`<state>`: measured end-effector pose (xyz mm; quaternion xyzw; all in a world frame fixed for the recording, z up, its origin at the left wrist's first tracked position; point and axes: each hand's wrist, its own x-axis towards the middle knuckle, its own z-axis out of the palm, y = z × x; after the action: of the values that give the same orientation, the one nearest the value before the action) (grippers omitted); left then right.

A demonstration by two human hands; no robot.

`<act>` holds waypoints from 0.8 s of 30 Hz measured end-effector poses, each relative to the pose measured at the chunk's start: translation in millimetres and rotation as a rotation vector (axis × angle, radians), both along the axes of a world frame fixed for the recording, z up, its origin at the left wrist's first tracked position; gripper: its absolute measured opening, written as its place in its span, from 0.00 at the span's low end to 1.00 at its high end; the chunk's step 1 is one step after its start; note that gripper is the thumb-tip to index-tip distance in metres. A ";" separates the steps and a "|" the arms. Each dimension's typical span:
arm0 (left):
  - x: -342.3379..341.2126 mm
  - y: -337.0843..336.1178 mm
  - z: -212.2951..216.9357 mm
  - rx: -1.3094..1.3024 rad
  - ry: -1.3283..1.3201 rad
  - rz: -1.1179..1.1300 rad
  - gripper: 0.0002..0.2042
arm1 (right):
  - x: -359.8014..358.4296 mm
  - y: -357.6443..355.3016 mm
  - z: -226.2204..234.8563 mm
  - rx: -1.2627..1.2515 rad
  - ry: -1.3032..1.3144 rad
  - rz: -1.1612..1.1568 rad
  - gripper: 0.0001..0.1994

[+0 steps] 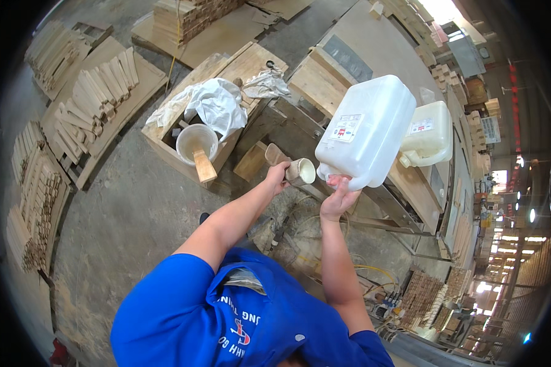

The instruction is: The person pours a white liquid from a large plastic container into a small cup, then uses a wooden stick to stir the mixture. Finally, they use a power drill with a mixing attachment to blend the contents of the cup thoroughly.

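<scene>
White plastic jug (373, 131), right of centre, is gripped by the right hand (341, 198) and tipped toward the mid-frame cup (296, 175) clasped in the left hand (278, 175), positioning apparently done, pouring apparently unfinished.

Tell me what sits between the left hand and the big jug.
In the head view, the small cup held in the left hand lies between it and the big jug.

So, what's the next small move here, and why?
Perhaps ease the near end of the large white jug slightly toward the cup: the left hand holds the cup with its rim beside that end, and the right hand holds the jug there.
</scene>
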<state>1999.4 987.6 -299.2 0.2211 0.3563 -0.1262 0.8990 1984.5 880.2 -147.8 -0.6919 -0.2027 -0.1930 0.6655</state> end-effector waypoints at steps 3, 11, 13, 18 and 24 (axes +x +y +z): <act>1.7 -9.9 3.9 -0.009 0.009 0.003 0.12 | -0.7 -2.0 -6.2 -0.019 -0.021 -0.015 0.08; 5.3 -19.6 12.6 -0.040 0.002 0.019 0.12 | -1.3 -2.2 -10.6 0.023 0.006 0.046 0.15; 6.4 -18.7 14.1 -0.056 0.006 0.002 0.12 | -1.0 -3.7 -12.2 0.016 0.013 0.057 0.18; 5.6 -18.0 17.0 -0.063 0.010 0.032 0.12 | -2.0 -1.0 -13.2 0.037 0.005 0.040 0.12; 4.6 -15.2 20.2 -0.045 0.013 0.018 0.13 | -1.9 -2.8 -14.4 -0.003 -0.022 0.057 0.14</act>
<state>2003.9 972.3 -279.1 0.1968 0.3613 -0.1275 0.9025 1982.6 877.4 -162.1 -0.6845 -0.2300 -0.1812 0.6676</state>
